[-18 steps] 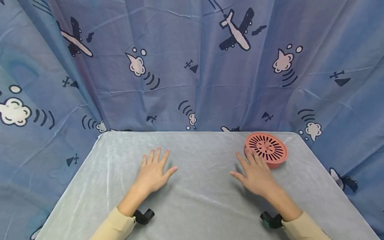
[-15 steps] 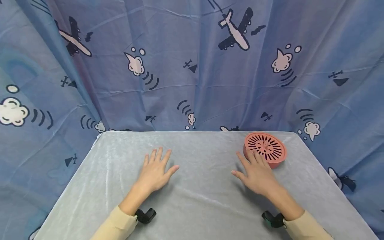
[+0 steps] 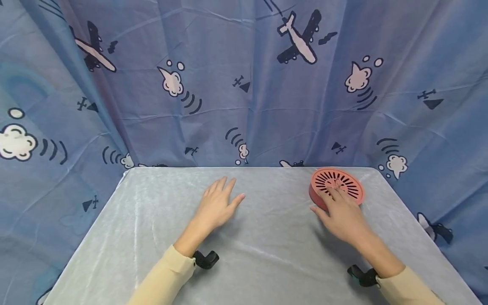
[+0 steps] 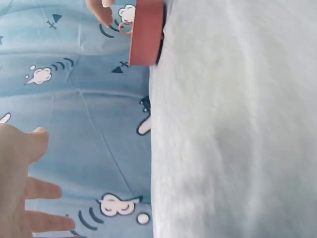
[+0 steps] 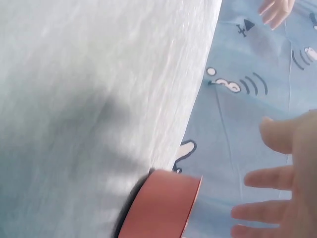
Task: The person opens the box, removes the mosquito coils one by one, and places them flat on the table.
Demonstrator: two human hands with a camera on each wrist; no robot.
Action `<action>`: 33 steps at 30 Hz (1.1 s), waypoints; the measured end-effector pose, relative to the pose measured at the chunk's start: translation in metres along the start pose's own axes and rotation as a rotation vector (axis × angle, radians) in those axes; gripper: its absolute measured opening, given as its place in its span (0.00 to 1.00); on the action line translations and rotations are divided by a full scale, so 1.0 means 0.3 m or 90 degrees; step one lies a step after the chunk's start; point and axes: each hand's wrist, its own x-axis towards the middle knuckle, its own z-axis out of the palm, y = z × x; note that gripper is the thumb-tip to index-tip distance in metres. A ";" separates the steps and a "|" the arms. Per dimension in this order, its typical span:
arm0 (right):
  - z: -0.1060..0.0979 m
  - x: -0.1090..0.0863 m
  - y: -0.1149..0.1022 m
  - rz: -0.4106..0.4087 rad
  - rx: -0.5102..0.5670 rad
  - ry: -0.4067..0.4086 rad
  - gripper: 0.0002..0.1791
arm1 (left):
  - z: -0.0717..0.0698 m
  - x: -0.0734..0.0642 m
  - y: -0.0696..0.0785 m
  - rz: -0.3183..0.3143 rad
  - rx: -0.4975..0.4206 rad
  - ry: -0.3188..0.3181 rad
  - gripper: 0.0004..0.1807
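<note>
Hovering left hand [image 3: 215, 206]: fingers extended, grip unclosed, above pale cloth [image 3: 267, 237].
Right hand [image 3: 345, 216]: fingers over slotted lid [image 3: 332, 173], grip unclosed; contact hard to judge.
Round coral container [image 5: 161, 206]: standing near cloth's far right corner, partly behind right hand.

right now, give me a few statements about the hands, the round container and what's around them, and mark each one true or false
1. The right hand is nearer the round coral container than the left hand is. True.
2. The left hand is holding a cup. False: it holds nothing.
3. The curtain behind the table is printed with planes. True.
4. The container stands in the middle of the table. False: it stands near the far right corner.
5. The container's top has dark slots in it. True.
6. The right hand is gripping the container's side. False: the right wrist view shows its fingers apart from that side.
</note>
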 end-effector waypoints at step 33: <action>0.014 0.036 0.319 0.132 0.051 0.044 0.33 | 0.157 0.209 0.338 0.140 -0.148 0.036 0.30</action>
